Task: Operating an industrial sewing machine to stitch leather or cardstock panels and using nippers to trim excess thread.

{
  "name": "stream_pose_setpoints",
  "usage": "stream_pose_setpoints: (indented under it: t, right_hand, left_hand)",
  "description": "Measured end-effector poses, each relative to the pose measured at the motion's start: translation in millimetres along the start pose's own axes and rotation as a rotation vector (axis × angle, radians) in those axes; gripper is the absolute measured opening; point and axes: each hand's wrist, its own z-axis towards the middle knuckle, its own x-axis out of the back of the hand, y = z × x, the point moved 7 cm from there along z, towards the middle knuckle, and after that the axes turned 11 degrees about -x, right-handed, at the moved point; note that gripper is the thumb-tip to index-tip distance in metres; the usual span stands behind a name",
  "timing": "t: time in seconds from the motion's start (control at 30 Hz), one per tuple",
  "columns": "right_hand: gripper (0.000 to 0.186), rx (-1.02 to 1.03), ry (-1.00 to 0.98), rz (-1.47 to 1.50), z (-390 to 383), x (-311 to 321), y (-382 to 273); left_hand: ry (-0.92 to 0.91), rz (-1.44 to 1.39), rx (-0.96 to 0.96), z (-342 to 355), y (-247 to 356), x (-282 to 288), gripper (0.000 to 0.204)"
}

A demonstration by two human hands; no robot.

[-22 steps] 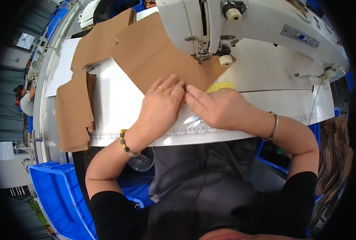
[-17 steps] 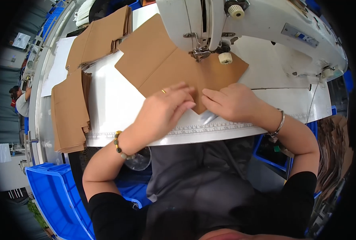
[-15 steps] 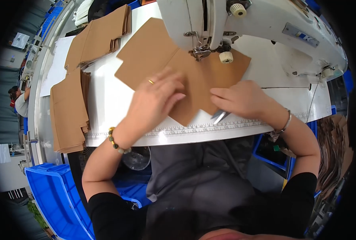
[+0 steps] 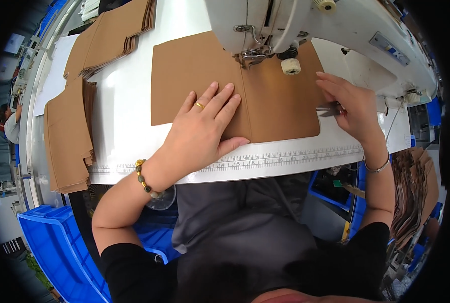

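A flat brown panel (image 4: pixel 284 108), leather-like or fabric, lies on the white table under the sewing machine's needle area, with a seam line running down its middle. My left hand (image 4: pixel 205 126) rests flat on its left half, fingers spread, thumb near the lower edge by the seam. At the panel's right edge, my right hand (image 4: pixel 354 103) holds small scissors (image 4: pixel 329 109) in its lower fingers, the blades pointing left over the edge. The thumb and forefinger are close to the panel's right side; whether they touch it I cannot tell.
The white sewing machine (image 4: pixel 381 50) overhangs the panel. Stacked brown pieces (image 4: pixel 66 136) lie at the left. A printed ruler strip (image 4: pixel 285 157) follows the table's front edge. Blue crates (image 4: pixel 58 242) stand at lower left, and more brown pieces (image 4: pixel 412 192) at right.
The panel has turned so its edges now run square to the table front. My left hand has flattened onto it. My right hand has moved right and farther away, still holding the scissors.
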Motion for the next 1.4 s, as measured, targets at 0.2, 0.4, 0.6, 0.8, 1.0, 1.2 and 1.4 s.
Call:
stream_pose_setpoints:
  t: [0.2,0.4,0.6,0.8,1.0,1.2,1.4]
  right_hand:
    - [0.023,0.08,0.32,-0.025,-28,51,29]
    - [0.03,-0.057,0.764,-0.187,-78,203,200]
    - [0.045,-0.967,0.72,-0.185,-122,320,467]
    - [0.067,-0.417,0.47,-0.837,-117,309,481]
    - [0.075,-1.174,0.692,-0.053,-152,250,466]
    - [0.079,-1.097,0.768,0.013,-149,241,436]
    - [0.069,-1.106,0.841,-0.039,-149,216,408]
  left_hand:
    - [0.018,0.024,-0.01,10,-7,-1,0.075]
    - [0.128,0.0,-0.024,16,-9,-4,0.074]
    - [0.208,-0.038,-0.021,15,-11,-9,0.071]
    - [0.283,-0.04,0.0,1,-13,-13,0.069]
    - [0.237,-0.004,0.015,17,-9,-10,0.068]
    - [0.239,0.001,0.018,15,-11,-11,0.068]
    - [0.209,0.01,0.03,16,-10,-11,0.068]
